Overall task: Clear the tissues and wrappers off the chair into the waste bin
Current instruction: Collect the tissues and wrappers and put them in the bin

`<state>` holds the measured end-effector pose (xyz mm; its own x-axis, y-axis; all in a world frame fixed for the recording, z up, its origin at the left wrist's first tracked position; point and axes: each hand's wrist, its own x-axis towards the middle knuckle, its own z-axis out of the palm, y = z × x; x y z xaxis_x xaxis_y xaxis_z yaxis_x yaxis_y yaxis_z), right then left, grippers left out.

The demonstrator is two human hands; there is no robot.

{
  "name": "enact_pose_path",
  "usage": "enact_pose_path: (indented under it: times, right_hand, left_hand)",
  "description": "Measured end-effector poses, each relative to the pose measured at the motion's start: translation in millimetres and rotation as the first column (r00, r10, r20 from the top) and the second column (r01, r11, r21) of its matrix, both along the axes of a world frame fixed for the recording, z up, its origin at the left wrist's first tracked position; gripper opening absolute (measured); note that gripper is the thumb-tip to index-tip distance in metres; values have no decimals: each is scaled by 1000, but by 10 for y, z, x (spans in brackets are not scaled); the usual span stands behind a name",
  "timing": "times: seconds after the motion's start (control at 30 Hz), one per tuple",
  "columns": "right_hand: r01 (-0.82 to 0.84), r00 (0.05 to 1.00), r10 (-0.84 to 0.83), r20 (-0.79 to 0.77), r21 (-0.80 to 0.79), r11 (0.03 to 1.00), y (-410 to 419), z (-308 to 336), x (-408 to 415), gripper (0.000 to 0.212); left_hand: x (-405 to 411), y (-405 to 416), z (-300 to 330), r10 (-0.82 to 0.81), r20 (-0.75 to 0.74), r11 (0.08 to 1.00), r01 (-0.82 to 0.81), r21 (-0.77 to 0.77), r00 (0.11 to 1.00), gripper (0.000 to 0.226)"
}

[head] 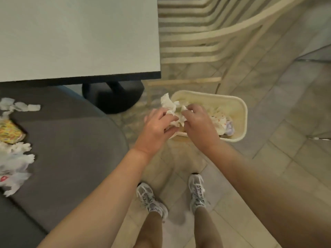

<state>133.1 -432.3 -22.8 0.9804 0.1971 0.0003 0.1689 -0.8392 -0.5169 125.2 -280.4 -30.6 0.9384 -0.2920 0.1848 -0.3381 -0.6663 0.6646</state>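
Observation:
A crumpled white tissue (171, 108) is held between my left hand (155, 129) and my right hand (198, 123), over the near left rim of the cream waste bin (240, 111). Both hands grip it. Inside the bin lie crumpled paper with red dots and a pale purple scrap. On the grey chair seat (71, 149) at the far left lie more white tissues (15, 163), a yellow patterned wrapper (9, 132) and small white scraps (21, 106).
A white table (78, 36) with a black pedestal base (114, 97) stands beyond the chair. A cream slatted chair (189, 42) stands behind the bin. My feet in grey sneakers are on the tiled floor (279, 133).

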Motion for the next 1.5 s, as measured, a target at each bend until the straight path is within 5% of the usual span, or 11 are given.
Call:
enact_pose_path:
  times: [0.27, 0.37, 0.47, 0.6, 0.73, 0.93, 1.07, 1.2, 1.37, 1.5]
  right_hand:
    - [249, 959, -242, -144, 33, 968, -1019, -165, -23, 20]
    - [174, 929, -183, -321, -56, 983, -1240, -341, 5, 24]
    - [31, 869, -118, -480, -184, 982, -1335, -497, 47, 38]
    - [-116, 825, -52, -563, -258, 959, -1292, -659, 185, 44]
    - [-233, 770, -25, -638, -317, 919, -1216, -857, 281, 56]
    - [-430, 720, 55, -692, -382, 818, -1193, -750, 363, 52]
    - [-201, 857, -15, -516, -361, 911, -1162, -518, 326, 35]
    - [-160, 932, 33, -362, -327, 931, -989, -246, 315, 30]
    - [-201, 952, 109, -287, -310, 929, -634, 31, 284, 25]
    - [-285, 941, 203, -271, -313, 906, -228, 248, 287, 33]
  left_hand:
    - [422, -880, -87, -91, 159, 995, 96, -24, 983, 24]
    - [584, -1003, -348, -242, -265, 921, 307, 241, 934, 23]
    - [649, -1035, -535, -82, -625, 748, 462, 475, 776, 38]
    - [697, -1069, -632, 28, -683, 576, 547, 608, 730, 47]
    - [691, -1109, -754, 74, -663, 499, 548, 671, 745, 51]
    - [687, -1140, -756, 115, -704, 614, 507, 605, 701, 50]
    - [678, -1135, -560, 89, -713, 770, 406, 493, 696, 44]
    - [582, -1026, -215, -4, -635, 936, 227, 271, 773, 42]
    - [406, -686, 199, 53, -406, 969, 52, 243, 912, 33]
    - [233, -250, 379, 138, -324, 963, -51, 265, 936, 32]
